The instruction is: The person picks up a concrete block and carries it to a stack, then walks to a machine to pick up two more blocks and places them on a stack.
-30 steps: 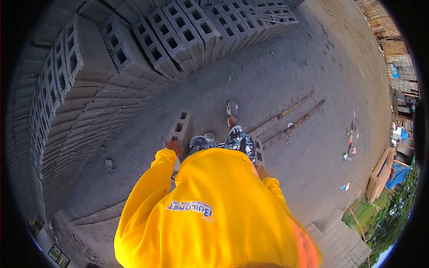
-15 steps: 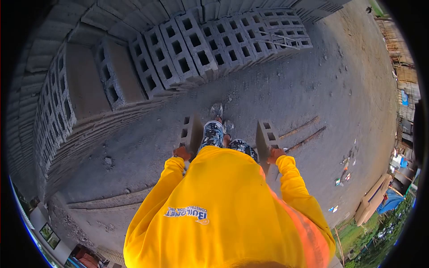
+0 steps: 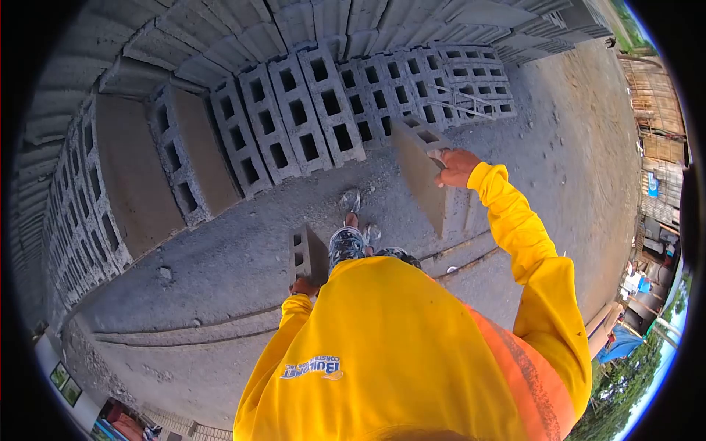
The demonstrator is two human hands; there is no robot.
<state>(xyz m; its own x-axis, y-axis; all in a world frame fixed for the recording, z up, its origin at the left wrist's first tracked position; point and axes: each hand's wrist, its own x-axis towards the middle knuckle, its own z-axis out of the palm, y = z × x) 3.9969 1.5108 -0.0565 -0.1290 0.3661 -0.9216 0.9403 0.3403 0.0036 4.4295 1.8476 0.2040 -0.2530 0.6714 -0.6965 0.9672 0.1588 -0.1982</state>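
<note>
My right hand (image 3: pixel 457 167) is raised in front of me, its fingers wrapped around the near end of a grey concrete hollow block (image 3: pixel 421 173). The block hangs upright with its holes facing up, and its far end overlaps the stacked blocks in this view. Low beside my left leg, my left hand (image 3: pixel 303 287) grips a second hollow block (image 3: pixel 316 253) by its near end. Ahead stands a long stack of hollow blocks (image 3: pixel 298 121), their rows of square holes showing on top. Two blocks with broad smooth sides (image 3: pixel 136 158) stand at its left.
Thin sticks (image 3: pixel 463 103) lie across the stack's right part. Long wooden poles (image 3: pixel 471 261) rest on the dirt ground (image 3: pixel 548 169) to my right, and a ridge (image 3: pixel 184 331) runs along it at left. More stacked blocks rise behind. Bamboo-walled sheds (image 3: pixel 658 110) line the far right.
My right hand has lifted its block from beside my leg, forward and up toward the stack. My left hand stays low with its block, and I stand closer to the stack.
</note>
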